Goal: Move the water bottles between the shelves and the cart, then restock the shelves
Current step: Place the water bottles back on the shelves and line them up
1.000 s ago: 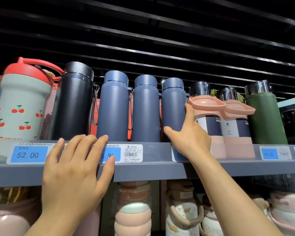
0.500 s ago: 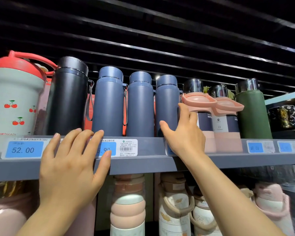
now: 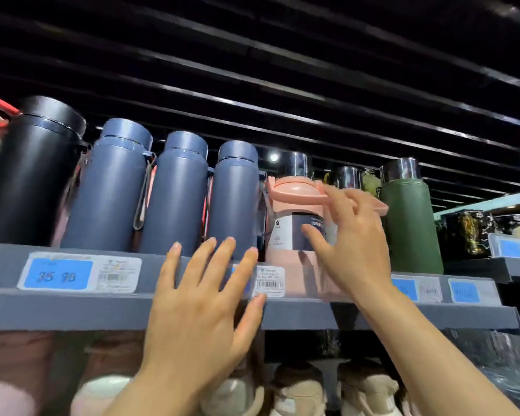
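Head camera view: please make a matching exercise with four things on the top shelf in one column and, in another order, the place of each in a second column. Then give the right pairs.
Things:
1. black bottle
2. green bottle
3. pink bottle
4. 35.90 price tag

Places:
A. on the front edge of the shelf, below the blue bottles
B. just right of the three blue bottles, by the right hand
C. left of the blue bottles
D. right of the pink bottle

Pairs: 1-C, 2-D, 3-B, 4-A
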`<state>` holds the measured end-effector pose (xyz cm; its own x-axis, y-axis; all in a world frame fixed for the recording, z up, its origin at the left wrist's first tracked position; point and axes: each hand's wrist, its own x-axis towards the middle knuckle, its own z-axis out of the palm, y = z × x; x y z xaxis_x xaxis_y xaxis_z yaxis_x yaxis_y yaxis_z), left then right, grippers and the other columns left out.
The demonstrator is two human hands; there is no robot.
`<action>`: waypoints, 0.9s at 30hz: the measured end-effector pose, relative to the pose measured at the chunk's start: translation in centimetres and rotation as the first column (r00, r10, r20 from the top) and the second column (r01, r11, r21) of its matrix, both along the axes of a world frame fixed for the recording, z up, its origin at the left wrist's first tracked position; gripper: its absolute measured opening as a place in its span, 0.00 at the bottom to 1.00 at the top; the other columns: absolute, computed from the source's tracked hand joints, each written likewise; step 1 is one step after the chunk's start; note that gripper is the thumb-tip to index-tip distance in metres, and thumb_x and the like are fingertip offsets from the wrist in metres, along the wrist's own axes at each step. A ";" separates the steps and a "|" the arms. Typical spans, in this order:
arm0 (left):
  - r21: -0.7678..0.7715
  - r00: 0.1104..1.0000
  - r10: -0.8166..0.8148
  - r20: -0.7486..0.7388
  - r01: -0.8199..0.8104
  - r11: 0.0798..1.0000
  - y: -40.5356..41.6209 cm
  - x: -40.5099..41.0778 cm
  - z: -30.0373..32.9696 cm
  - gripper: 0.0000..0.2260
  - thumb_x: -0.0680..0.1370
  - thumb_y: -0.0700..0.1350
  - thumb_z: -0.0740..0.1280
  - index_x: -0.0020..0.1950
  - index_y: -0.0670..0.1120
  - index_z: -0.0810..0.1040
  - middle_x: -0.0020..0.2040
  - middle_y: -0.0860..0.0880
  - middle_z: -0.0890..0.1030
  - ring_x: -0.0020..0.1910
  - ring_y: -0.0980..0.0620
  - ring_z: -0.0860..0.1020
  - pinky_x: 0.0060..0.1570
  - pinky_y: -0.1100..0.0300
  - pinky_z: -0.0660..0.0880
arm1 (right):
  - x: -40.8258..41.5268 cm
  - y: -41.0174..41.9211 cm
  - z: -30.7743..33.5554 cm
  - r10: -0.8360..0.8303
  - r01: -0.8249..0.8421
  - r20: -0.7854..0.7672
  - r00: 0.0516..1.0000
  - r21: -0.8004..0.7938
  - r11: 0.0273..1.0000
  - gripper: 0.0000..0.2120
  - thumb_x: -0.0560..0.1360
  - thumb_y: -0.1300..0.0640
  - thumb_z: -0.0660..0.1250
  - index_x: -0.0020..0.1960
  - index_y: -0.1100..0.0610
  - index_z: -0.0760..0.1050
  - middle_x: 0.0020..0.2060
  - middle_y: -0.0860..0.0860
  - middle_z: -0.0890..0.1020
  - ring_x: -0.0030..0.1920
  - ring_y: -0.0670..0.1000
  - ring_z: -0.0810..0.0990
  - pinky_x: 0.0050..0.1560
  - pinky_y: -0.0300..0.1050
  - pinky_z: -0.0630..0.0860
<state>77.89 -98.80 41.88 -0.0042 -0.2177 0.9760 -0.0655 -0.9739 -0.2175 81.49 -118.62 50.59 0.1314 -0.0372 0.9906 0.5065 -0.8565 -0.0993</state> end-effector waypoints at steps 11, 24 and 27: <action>-0.020 0.982 0.173 0.079 -0.172 0.985 -2.3 1.5 -0.5 0.22 0.79 0.55 0.56 0.64 0.47 0.81 0.60 0.46 0.82 0.61 0.42 0.79 0.64 0.38 0.69 | 4.6 -0.3 3.3 -0.023 0.087 0.276 0.961 -0.222 0.971 0.11 0.67 0.64 0.74 0.48 0.59 0.77 0.51 0.59 0.78 0.38 0.61 0.77 0.36 0.51 0.71; -0.034 0.985 0.159 0.063 -0.157 0.987 -2.3 1.3 -0.5 0.23 0.80 0.55 0.54 0.65 0.47 0.80 0.60 0.47 0.81 0.62 0.42 0.78 0.65 0.38 0.67 | 6.5 -2.5 4.1 0.050 0.029 0.301 0.952 -0.252 0.967 0.09 0.69 0.71 0.69 0.46 0.63 0.72 0.40 0.61 0.73 0.30 0.57 0.67 0.32 0.47 0.60; -0.033 0.985 0.160 0.063 -0.158 0.987 -2.3 1.3 -0.5 0.22 0.80 0.55 0.55 0.65 0.47 0.80 0.60 0.47 0.81 0.62 0.42 0.78 0.66 0.38 0.67 | 5.9 -2.5 4.4 0.020 0.062 0.267 0.963 -0.295 0.954 0.09 0.72 0.62 0.70 0.51 0.62 0.75 0.42 0.59 0.74 0.31 0.59 0.71 0.32 0.47 0.63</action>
